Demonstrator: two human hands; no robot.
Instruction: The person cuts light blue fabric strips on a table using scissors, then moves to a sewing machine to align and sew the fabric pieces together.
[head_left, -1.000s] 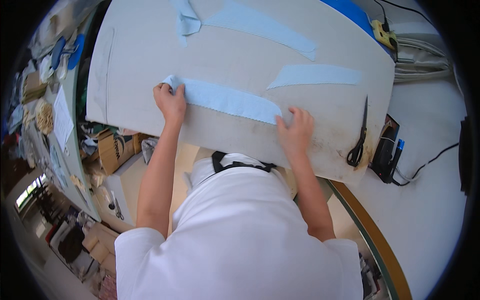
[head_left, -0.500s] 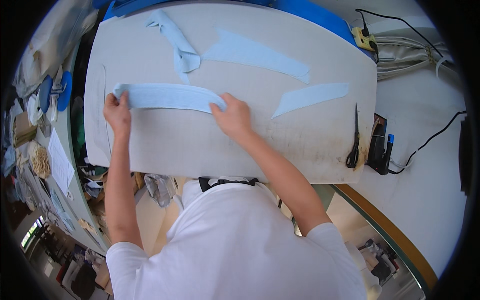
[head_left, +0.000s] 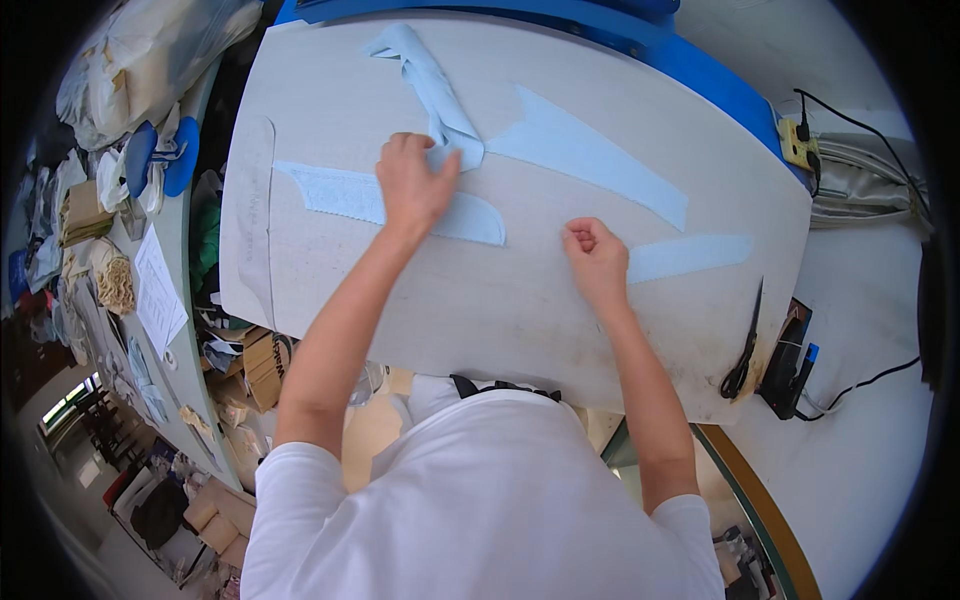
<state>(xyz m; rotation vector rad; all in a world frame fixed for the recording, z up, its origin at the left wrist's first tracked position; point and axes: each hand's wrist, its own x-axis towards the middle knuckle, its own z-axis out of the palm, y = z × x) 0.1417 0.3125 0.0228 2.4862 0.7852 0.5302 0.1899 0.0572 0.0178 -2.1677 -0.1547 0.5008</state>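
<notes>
My left hand hovers over or touches a flat light-blue fabric strip, its fingers bent but apart, beside a crumpled, folded blue piece. Contact with that piece is unclear. My right hand is closed with curled fingers and nothing visible in it, between the strip and a smaller flat piece. A long tapered piece lies above them on the pale padded board.
Black scissors lie at the board's right edge, beside a dark corded device. A power strip with plugs sits at upper right. A side table at left holds papers and fabric scraps. Cardboard is stored below.
Half a second ago both hands held the strip's ends. Now it lies on the board; my left hand has moved right toward the crumpled piece, and my right hand has moved right, off the strip.
</notes>
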